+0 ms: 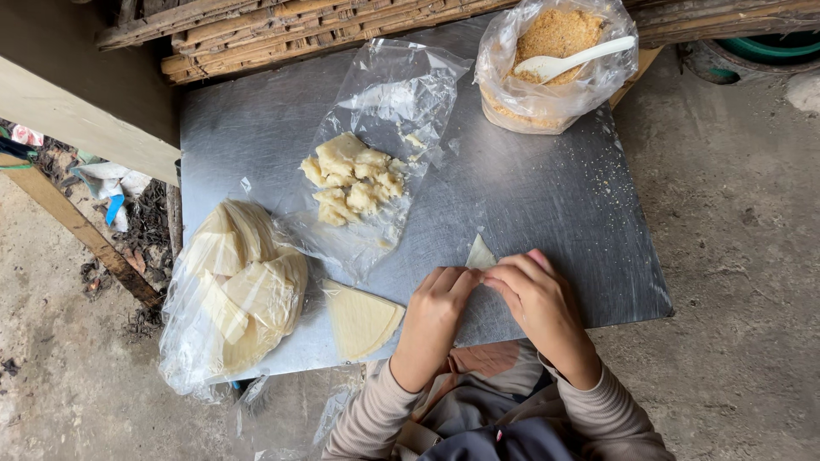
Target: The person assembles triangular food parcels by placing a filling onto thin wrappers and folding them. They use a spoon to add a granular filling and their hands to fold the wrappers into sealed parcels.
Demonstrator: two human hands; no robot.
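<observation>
My left hand (433,318) and my right hand (540,300) meet at the near edge of a metal table top (547,196). Both pinch a thin pale wrapper sheet (479,254), whose pointed tip sticks up above the fingers; the part under the fingers is hidden. A stack of wedge-shaped wrapper sheets (361,319) lies just left of my left hand. Farther back, lumps of pale yellow filling (352,177) rest on an opened clear plastic bag.
A clear bag of more wrapper sheets (235,286) sits at the table's left near corner. A bag of brown crumbs (553,64) with a white spoon (572,58) stands at the back right. Wooden slats (282,30) border the far edge. Concrete floor surrounds the table.
</observation>
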